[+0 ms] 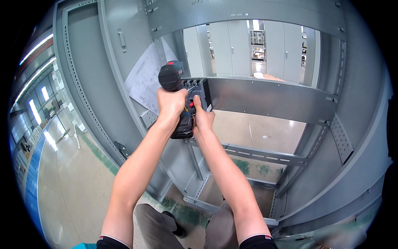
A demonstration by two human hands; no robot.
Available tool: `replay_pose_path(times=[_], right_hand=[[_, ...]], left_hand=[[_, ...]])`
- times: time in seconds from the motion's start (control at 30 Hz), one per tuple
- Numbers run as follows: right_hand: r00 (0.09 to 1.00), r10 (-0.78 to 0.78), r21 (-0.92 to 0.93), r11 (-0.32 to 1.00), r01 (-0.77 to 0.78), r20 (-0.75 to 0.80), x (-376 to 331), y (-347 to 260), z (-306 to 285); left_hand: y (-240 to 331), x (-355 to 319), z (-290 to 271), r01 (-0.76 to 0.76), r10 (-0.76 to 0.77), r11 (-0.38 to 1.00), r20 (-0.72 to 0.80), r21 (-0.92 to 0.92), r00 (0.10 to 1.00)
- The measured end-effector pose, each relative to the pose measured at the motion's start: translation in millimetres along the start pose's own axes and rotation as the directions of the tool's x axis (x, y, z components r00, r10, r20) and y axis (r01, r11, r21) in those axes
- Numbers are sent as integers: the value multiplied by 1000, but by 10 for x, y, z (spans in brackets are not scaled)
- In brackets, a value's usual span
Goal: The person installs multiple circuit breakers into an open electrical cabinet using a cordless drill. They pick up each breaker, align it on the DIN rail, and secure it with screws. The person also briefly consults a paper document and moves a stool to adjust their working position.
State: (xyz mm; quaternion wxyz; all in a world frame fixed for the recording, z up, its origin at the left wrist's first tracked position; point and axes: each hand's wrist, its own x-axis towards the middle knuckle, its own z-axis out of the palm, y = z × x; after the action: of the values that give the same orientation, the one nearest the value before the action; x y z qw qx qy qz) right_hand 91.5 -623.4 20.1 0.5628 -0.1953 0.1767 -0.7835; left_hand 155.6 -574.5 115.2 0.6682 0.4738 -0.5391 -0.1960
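Two forearms: both rise from the lower edge, bare, with dark sleeves at the bottom; grey trouser knees and a dark shoe (176, 226) show between them on the floor.
Left hand (171, 103): fingers clenched around the grip of a cordless drill (176, 97), held up at the front of the cabinet.
Right hand (202, 116): fingers wrapped against the right side of the drill's lower body, just beside the left hand; the thumb points up toward a black component.
Cordless drill: dark body with a rounded black rear end at the top and a battery block at the bottom; its nose points away, into the black component, and the tip is hidden.
Black component (198, 89): a boxy black unit with ribbed top, sitting at the left end of the grey mounting plate, touching the drill's front.
Mounting plate (269, 99): a wide grey sheet-metal panel spanning the cabinet frame from left upright to right upright.
Cabinet frame (327, 174): open grey steel enclosure with perforated uprights and a slotted cross rail lower down.
Paper sheet (145, 79): a printed drawing hung on the open door at the left, behind the drill.
Far: grey cabinets stand beyond the opening.
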Motion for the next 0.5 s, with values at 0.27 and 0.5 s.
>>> replay_pose_path(times=[0.27,0.5], right_hand=[[1000,0,21,1000,0,-20,39,51,-11],[997,-7,-85,996,0,-79,109,104,-44]], left_hand=[[-24,52,38,-5,5,1000,-2,14,1000],[-145,69,45,-134,133,980,18,145,991]])
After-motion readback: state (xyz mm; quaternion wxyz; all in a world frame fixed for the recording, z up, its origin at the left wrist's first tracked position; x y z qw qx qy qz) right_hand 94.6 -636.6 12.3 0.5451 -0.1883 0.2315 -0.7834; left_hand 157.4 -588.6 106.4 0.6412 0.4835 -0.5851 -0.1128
